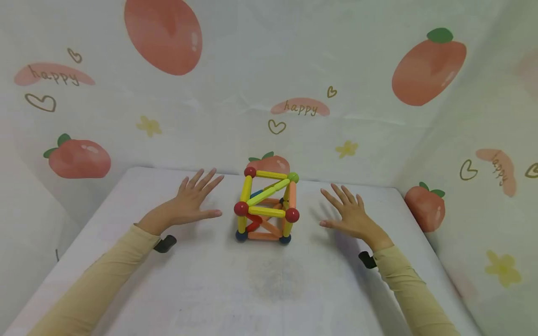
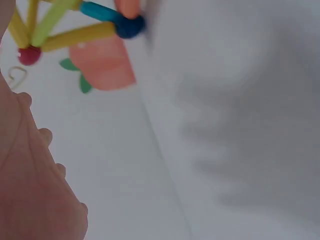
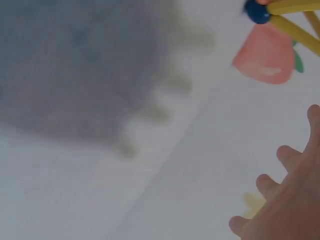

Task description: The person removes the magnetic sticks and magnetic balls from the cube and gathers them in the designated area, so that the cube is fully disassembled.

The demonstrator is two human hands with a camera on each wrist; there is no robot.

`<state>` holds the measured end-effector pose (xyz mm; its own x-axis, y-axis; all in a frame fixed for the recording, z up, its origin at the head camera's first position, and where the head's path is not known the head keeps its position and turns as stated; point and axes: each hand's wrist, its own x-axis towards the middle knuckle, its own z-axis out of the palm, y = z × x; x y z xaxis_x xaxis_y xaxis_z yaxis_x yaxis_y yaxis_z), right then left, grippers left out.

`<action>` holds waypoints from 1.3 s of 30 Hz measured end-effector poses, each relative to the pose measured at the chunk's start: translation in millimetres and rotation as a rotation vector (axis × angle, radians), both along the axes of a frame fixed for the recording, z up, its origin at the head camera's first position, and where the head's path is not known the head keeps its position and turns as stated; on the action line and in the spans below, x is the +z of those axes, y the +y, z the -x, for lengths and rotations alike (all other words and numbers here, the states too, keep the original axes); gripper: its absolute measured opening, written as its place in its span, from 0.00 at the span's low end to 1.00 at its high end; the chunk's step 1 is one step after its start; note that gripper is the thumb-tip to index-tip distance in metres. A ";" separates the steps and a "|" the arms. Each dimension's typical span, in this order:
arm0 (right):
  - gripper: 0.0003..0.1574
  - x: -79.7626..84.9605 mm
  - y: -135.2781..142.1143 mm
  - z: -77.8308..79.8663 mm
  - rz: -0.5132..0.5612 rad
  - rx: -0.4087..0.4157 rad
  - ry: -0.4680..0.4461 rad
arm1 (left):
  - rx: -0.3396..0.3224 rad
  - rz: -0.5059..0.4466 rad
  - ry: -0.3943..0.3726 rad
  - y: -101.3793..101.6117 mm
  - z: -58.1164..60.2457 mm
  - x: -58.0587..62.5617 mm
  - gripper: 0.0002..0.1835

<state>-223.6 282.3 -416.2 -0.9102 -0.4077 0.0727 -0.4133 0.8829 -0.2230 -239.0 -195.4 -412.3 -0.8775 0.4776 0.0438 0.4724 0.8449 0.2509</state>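
A box-shaped frame of toy rods and balls (image 1: 266,212) stands on the white table between my hands. Red balls and one green ball join its top corners; dark blue balls sit at the bottom. Yellow rods form most of its sides, orange rods lie along the base, and a light green rod (image 1: 269,192) crosses the top diagonally. My left hand (image 1: 190,199), fingers spread, is held to the left of the frame, apart from it. On the other side my right hand (image 1: 348,212) is likewise spread and holds nothing. Part of the frame shows in both wrist views.
The white table (image 1: 260,289) ends at the back against a hanging cloth (image 1: 235,107) printed with fruit, hearts and flowers. More of this cloth hangs at the left and right. Dark wrist-worn pieces (image 1: 165,244) sit beneath both forearms.
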 end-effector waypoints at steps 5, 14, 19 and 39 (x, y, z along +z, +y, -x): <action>0.63 16.2 -9.8 -5.2 0.093 0.057 -0.027 | -0.069 -0.087 -0.018 15.8 -8.5 17.9 0.55; 0.69 39.9 -35.5 -22.6 0.318 0.143 -0.107 | -0.203 -0.270 0.011 39.6 -22.9 29.0 0.54; 0.68 43.5 -50.2 -31.3 0.392 0.144 -0.108 | -0.229 -0.347 0.083 51.0 -28.7 29.4 0.52; 0.40 25.9 -102.8 -54.5 0.762 -0.028 0.045 | -0.027 -0.571 0.215 86.4 -49.8 17.3 0.29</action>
<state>-169.1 179.6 -390.3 -0.9089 -0.2068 0.3622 -0.4163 0.5016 -0.7583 -189.1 -109.1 -394.9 -0.8083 0.3484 0.4746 0.5823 0.5922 0.5570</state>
